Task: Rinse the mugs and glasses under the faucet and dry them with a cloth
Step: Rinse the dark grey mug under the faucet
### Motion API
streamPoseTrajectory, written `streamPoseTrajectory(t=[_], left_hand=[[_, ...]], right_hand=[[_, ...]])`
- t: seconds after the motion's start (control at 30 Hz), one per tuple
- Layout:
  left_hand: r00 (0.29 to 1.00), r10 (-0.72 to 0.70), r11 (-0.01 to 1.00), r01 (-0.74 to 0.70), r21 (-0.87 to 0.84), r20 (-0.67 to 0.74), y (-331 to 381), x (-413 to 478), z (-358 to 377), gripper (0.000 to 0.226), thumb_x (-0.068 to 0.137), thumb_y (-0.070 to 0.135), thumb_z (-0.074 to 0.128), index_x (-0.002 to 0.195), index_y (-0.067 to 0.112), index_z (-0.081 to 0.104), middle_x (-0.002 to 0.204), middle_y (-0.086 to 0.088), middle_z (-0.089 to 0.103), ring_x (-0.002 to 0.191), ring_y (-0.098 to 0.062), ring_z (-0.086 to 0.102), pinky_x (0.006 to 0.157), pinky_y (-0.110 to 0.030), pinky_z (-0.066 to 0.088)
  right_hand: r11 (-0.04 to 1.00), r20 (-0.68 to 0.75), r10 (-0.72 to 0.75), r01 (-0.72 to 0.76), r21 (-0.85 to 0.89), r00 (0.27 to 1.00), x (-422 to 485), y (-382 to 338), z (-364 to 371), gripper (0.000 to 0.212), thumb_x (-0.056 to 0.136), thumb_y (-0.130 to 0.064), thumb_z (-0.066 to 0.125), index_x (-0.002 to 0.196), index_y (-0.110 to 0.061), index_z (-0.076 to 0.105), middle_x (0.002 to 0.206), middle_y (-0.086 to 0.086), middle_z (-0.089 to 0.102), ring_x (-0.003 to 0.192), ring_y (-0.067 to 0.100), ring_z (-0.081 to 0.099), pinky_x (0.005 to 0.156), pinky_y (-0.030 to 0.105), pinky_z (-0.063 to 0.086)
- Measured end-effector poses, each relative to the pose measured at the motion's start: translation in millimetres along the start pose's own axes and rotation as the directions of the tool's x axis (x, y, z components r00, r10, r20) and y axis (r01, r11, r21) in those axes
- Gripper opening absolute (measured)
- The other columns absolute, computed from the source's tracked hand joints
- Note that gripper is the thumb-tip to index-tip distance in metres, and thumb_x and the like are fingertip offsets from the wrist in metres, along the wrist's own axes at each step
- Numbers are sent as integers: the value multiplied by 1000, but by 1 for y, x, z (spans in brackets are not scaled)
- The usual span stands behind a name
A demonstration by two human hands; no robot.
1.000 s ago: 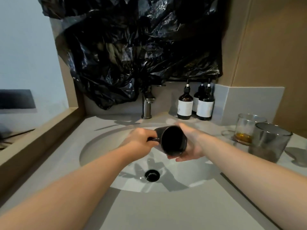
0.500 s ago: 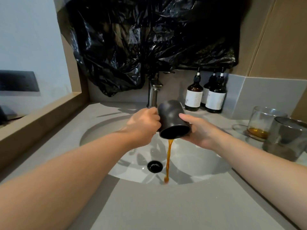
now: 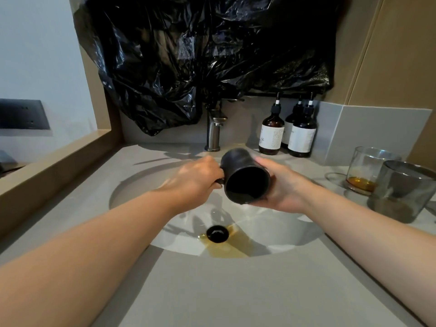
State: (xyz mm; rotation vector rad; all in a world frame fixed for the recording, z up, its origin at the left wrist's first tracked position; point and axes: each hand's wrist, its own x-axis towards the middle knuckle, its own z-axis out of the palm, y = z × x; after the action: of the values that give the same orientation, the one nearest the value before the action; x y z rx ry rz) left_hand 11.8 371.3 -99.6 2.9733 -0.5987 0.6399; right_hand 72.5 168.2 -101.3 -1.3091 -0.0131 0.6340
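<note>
head view: the dark matte ceramic mug [image 3: 245, 182] hangs tipped over the white sink [image 3: 283, 232]. the left hand [image 3: 195, 178] curls round its handle, the right hand [image 3: 280, 192] cups its wall. probably stiff, breakable, slippery when wet; the handle seems safest.

Matt black mug [image 3: 245, 179], brushed-metal faucet [image 3: 213, 133], glossy crinkled plastic sheet [image 3: 200, 55], smooth white basin [image 3: 283, 230].

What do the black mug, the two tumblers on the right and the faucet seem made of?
The mug looks like matte-glazed ceramic: opaque black, dull sheen, thick wall. The clear tumbler is clear glass; amber liquid shows through. The grey tumbler seems smoked glass, translucent with a bright rim. The faucet looks like brushed metal, satin grey.
</note>
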Motion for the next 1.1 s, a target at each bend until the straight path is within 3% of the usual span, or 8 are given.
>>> streamPoseTrajectory(t=[0.17,0.3,0.43,0.53,0.7,0.83,1.03,1.1], left_hand=[[952,-127,949,197,-244,277,11,-5,3,16,96,26,53,104,17,64,103,-1,57,96,-21,52,88,-39,46],[940,-180,838,301,-455,291,11,-3,7,18,93,22,57,75,24,57,83,2,53,78,-16,49,72,-31,43],[904,-322,583,424,-693,282,6,-1,5,30,93,17,56,63,18,57,68,0,58,70,-14,53,72,-29,45],[782,-512,301,551,-779,355,-2,6,7,35,97,15,53,63,12,59,57,-3,58,72,-20,57,84,-36,51],[562,-721,74,644,-761,405,-17,15,14,44,96,21,52,54,11,53,41,-2,47,64,-24,52,93,-42,49],[446,-794,-90,586,-805,413,-31,16,16,33,94,24,57,64,11,51,33,1,46,55,-18,50,79,-34,47],[489,-779,-122,495,-860,392,-38,16,20,32,96,17,53,65,13,48,27,10,45,46,-9,49,62,-21,48],[443,-800,-160,492,-856,404,-41,20,22,33,96,16,54,63,11,49,25,7,42,47,-14,49,75,-29,51]], right_hand=[[924,-79,312,-322,-207,947,-1,2,-8,57,82,-57,58,121,-15,57,113,19,67,99,38,66,77,42,57],[878,-31,381,-373,-301,924,-2,-1,-10,69,84,-68,47,127,-14,56,118,21,65,102,40,65,62,45,60],[832,6,407,-368,-416,913,8,-2,-11,103,78,-84,7,125,-5,55,119,25,63,101,36,66,63,40,59],[737,-61,402,-363,-570,913,13,-8,-5,110,77,-83,-1,127,0,51,116,21,66,103,32,66,74,38,56],[410,-234,-126,-164,-897,964,24,-34,17,69,94,-64,23,129,-9,45,108,15,64,88,29,67,77,37,54],[352,-165,-614,81,-932,772,53,-75,37,52,98,-45,39,140,-16,36,135,10,51,112,29,55,88,33,43],[352,-80,-700,245,-903,710,87,-115,58,58,99,-39,42,150,-29,17,144,13,40,124,32,46,94,35,39],[350,-57,-712,284,-893,700,96,-117,64,52,99,-37,43,147,-27,28,145,11,42,129,29,43,101,35,38]])
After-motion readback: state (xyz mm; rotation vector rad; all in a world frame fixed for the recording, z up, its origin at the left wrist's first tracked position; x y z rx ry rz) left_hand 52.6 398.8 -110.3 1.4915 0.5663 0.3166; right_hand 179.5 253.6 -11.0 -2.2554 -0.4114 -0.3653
